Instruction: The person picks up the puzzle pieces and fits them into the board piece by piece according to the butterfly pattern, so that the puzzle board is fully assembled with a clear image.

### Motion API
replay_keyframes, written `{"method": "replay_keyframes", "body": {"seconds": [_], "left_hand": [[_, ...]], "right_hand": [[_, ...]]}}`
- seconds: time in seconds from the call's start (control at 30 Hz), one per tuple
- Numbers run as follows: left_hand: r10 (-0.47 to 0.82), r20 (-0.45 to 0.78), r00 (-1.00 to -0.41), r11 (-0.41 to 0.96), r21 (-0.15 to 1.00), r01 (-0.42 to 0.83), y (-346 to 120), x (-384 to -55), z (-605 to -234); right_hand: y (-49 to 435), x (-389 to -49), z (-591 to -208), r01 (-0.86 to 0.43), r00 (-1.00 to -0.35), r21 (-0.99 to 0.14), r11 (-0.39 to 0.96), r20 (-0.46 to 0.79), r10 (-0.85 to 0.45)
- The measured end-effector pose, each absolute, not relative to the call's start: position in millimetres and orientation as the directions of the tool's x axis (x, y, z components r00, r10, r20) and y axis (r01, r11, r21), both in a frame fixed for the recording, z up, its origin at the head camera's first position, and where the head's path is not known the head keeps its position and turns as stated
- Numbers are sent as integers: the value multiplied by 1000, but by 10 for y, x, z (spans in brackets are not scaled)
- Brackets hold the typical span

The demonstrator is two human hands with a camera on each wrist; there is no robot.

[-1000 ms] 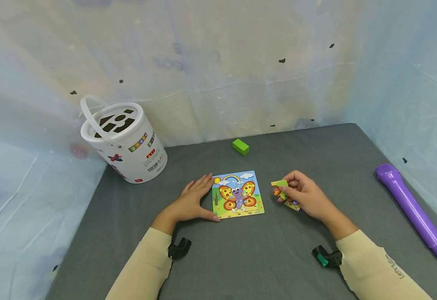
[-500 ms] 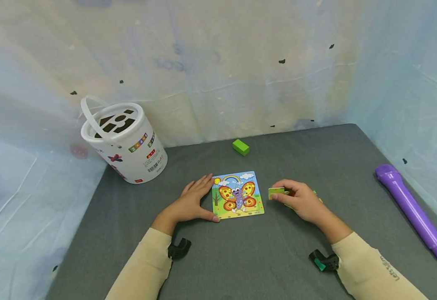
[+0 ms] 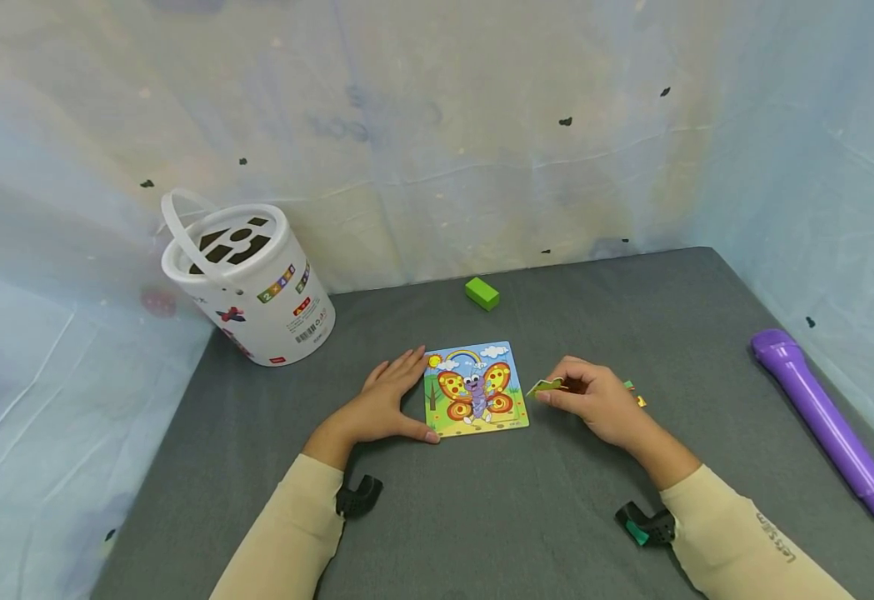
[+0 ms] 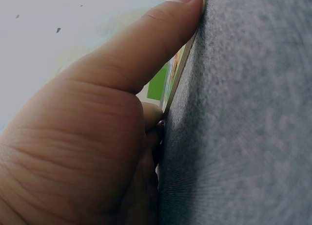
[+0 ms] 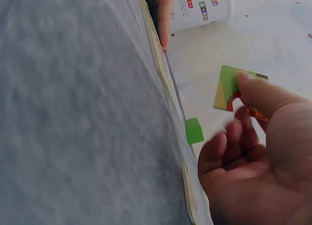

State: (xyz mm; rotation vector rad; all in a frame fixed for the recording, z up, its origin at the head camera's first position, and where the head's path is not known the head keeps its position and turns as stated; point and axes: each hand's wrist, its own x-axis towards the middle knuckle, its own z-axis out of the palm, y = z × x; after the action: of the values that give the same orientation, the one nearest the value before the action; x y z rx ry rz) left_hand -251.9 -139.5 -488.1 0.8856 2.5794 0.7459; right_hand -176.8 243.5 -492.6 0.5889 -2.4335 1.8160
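Note:
A square butterfly puzzle board (image 3: pixel 476 389) lies flat on the grey table. My left hand (image 3: pixel 384 404) rests along its left edge, fingers straight and thumb (image 4: pixel 146 40) spread to the near corner. Just right of the board, my right hand (image 3: pixel 594 400) pinches a puzzle piece (image 5: pixel 225 88) between thumb and fingers. That piece is green and yellow with a red curve, and is tilted above the table, apart from the board. Other puzzle pieces (image 3: pixel 641 401) lie on the table behind the right hand, mostly hidden by it.
A white bucket (image 3: pixel 287 308) with a shape-hole lid and raised handle stands at the back left. Behind the board sits a green block (image 3: pixel 481 293). A purple microphone-shaped tube (image 3: pixel 826 421) lies along the right side. Pale sheeting (image 3: pixel 437 142) encloses the table's back and sides.
My right hand has moved slightly left toward the board and turned the pinched puzzle piece from face-up to nearly edge-on. Pieces beneath the hand now show on its right. The left hand stays put.

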Motion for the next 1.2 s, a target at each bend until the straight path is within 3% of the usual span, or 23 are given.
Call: {"method": "replay_keyframes", "body": {"seconds": [0.3, 0.7, 1.2], "left_hand": [[641, -118, -759, 672, 563, 480, -1394, -2523, -4891], [645, -110, -756, 669, 559, 490, -1405, -2533, -4900], [650, -96, -754, 662, 558, 500, -1410, -2544, -4926]], "right_hand": [[2237, -1719, -4933, -266, -926, -942, 206, 190, -327], [1805, -1688, -5004, -332, -922, -916, 226, 265, -282], [1257, -1789, -4933, -323, -940, -863, 387, 247, -234]]}}
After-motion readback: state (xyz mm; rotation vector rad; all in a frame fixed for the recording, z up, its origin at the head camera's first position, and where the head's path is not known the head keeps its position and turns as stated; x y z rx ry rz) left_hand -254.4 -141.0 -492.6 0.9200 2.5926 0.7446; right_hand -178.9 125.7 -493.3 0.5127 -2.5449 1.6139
